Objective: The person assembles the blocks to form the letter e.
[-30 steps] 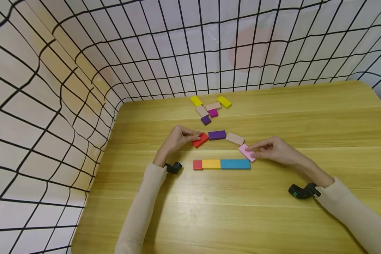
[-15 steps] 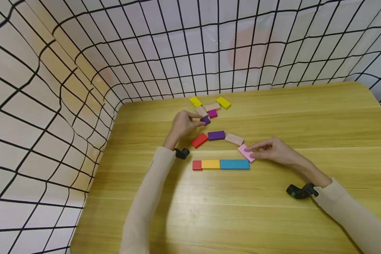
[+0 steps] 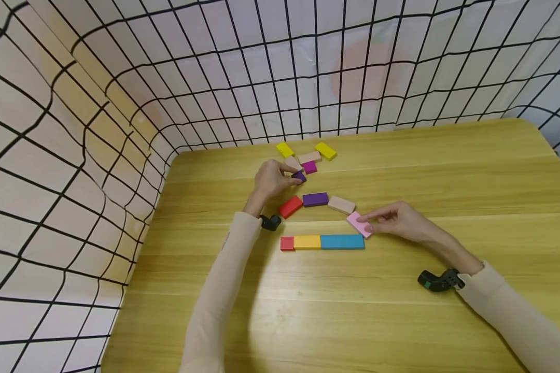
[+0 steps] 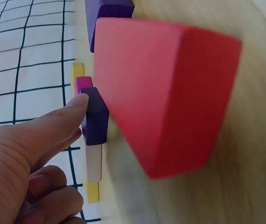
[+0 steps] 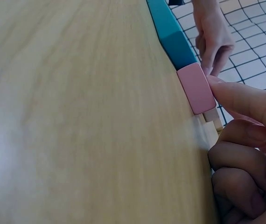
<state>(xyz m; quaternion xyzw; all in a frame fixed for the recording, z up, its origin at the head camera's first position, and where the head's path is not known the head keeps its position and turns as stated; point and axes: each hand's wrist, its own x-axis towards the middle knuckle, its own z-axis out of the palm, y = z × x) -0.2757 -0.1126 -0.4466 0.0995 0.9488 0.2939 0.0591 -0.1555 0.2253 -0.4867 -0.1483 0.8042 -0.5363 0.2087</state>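
My left hand (image 3: pixel 271 180) holds a small dark purple block (image 3: pixel 300 177) between thumb and fingertips, at the front of the rear cluster. In the left wrist view the thumb lies on that block's edge, behind a large-looking red block (image 4: pixel 142 88). With thumb and fingers my right hand (image 3: pixel 399 221) pinches a pink block (image 3: pixel 357 224), which slants at the right end of an arch. The rest of the arch is the red block, a long purple block (image 3: pixel 315 199) and a beige block (image 3: pixel 341 204). The pink block's lower end is close to the blue block (image 3: pixel 342 242).
The blue block ends a straight row with a small red block (image 3: pixel 287 243) and an orange block (image 3: pixel 307 242). Two yellow blocks (image 3: pixel 325 151), two beige ones (image 3: pixel 310 157) and a magenta one (image 3: pixel 310 167) lie behind. Black grid netting (image 3: pixel 270 77) stands along the table's back and left.
My left hand has let go of the red block, moved back and taken hold of the small dark purple block. My right hand stays on the pink block.
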